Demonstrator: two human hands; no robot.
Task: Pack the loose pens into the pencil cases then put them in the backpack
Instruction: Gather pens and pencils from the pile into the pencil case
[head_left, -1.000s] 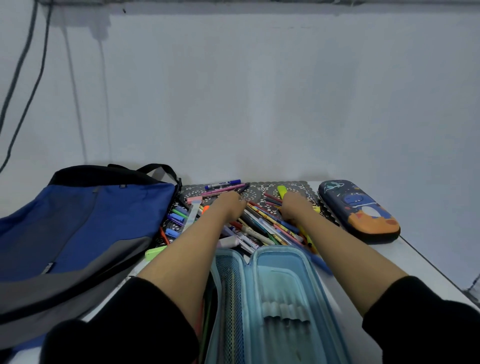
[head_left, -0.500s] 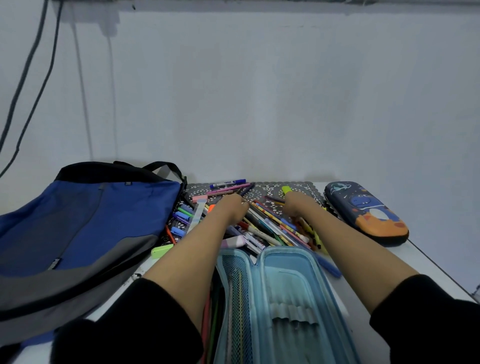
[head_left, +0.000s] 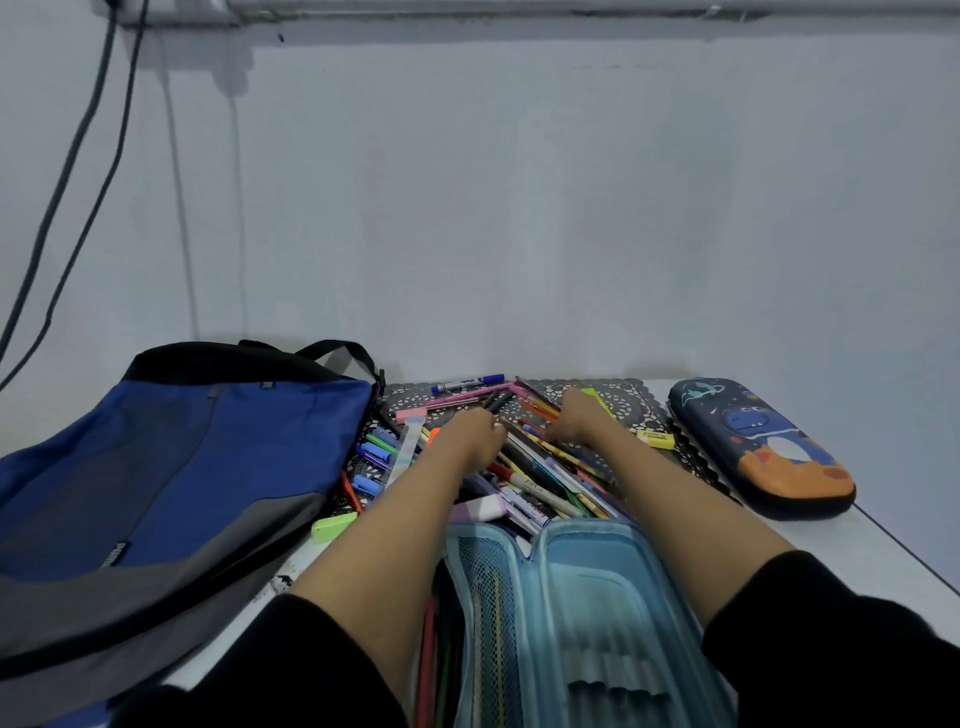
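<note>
Flanking pen pile (head_left: 535, 486): backpack (head_left: 182, 467) left, dinosaur case (head_left: 763, 447) right.

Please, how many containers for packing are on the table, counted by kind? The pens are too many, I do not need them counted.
Backpack: 1
Pencil cases: 2 (open light blue case, closed dark blue case)
Total: 3

Head-worn wide-angle camera looks forward and down, close above the table (head_left: 831, 535).
</note>
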